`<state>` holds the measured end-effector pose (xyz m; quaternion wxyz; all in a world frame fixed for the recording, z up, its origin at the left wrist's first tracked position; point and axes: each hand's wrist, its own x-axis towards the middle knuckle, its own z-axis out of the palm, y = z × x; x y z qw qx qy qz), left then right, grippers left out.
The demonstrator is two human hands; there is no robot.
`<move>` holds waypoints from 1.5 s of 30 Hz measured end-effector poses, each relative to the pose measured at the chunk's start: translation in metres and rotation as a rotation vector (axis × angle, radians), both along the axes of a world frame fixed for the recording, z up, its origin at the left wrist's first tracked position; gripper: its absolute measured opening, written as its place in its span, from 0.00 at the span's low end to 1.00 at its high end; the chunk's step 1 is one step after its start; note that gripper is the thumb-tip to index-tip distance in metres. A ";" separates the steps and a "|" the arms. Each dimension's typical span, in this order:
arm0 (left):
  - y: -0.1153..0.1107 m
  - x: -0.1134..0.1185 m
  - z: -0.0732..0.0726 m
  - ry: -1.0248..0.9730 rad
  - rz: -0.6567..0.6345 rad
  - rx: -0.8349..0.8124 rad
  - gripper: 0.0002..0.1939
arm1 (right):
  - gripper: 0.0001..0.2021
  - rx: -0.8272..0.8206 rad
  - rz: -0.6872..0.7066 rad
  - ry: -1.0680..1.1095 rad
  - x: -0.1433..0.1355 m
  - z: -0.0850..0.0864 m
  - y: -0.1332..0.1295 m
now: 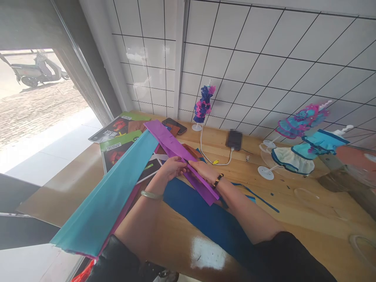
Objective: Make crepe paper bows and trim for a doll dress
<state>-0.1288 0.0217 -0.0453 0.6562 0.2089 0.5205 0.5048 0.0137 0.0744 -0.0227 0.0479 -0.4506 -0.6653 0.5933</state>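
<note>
A long purple fabric strip (173, 145) lies folded across the middle of the wooden table. My left hand (174, 167), with a pale bangle on the wrist, pinches the strip's edge. Close beside it, my right hand (202, 169), wearing a dark beaded bracelet, is closed at the same edge; a small dark item shows at its fingertips, too small to name. Under my forearms runs a dark blue fabric piece (194, 211). A turquoise fabric strip (111, 196) stretches from the purple one down to the lower left, pink fabric beneath it.
Booklets (110, 131) and a dark phone (178, 126) lie at the back left. Small dress forms stand along the tiled wall, one (202, 105) at centre and others (307, 150) at right. A white cable (202, 147) reaches a blurred dark device (234, 140). A thin blue strip (263, 201) lies at right.
</note>
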 end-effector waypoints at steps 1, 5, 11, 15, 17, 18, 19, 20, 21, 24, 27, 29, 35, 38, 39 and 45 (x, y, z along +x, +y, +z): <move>0.000 0.000 0.000 -0.002 0.002 -0.001 0.15 | 0.21 0.004 0.004 0.002 0.000 -0.001 0.000; 0.000 0.000 0.000 -0.006 0.010 -0.011 0.17 | 0.21 0.021 0.014 0.008 0.001 -0.006 0.002; 0.001 0.000 -0.002 -0.008 0.016 -0.023 0.20 | 0.20 0.036 0.014 0.008 0.001 -0.007 0.002; 0.001 -0.001 -0.001 0.000 0.003 -0.027 0.17 | 0.21 0.011 -0.014 -0.030 0.004 0.000 -0.002; 0.001 -0.002 0.000 0.006 -0.008 -0.031 0.12 | 0.20 -0.018 -0.033 -0.044 0.010 0.006 -0.004; 0.000 -0.002 0.000 0.009 -0.017 -0.033 0.11 | 0.20 -0.037 -0.037 -0.046 0.015 0.010 -0.004; 0.000 -0.003 0.001 0.011 -0.032 -0.035 0.10 | 0.20 -0.060 -0.036 -0.043 0.021 0.015 -0.004; 0.000 -0.003 0.001 0.012 -0.050 -0.037 0.09 | 0.21 -0.084 -0.030 -0.036 0.028 0.020 -0.004; -0.001 -0.003 0.002 0.014 -0.070 -0.037 0.09 | 0.22 -0.106 -0.024 -0.027 0.037 0.025 -0.003; -0.002 -0.002 0.004 0.021 -0.130 -0.026 0.09 | 0.23 -0.126 -0.021 0.002 0.071 0.040 0.001; -0.003 0.001 0.005 0.029 -0.168 -0.003 0.10 | 0.26 0.043 -0.077 -0.124 0.111 0.049 0.004; -0.002 0.003 0.005 0.035 -0.181 0.008 0.10 | 0.26 0.231 -0.106 -0.248 0.139 0.047 0.005; -0.001 0.010 0.008 0.014 -0.185 0.068 0.06 | 0.20 0.653 -0.133 -0.612 0.234 0.015 0.002; -0.003 0.012 0.011 -0.084 -0.214 0.136 0.06 | 0.20 0.822 -0.253 -0.815 0.276 -0.006 -0.003; -0.004 0.013 0.012 -0.120 -0.225 0.160 0.05 | 0.20 0.842 -0.289 -0.850 0.288 -0.012 -0.005; -0.006 0.018 0.013 -0.202 -0.245 0.236 0.04 | 0.20 0.897 -0.381 -0.925 0.317 -0.035 -0.019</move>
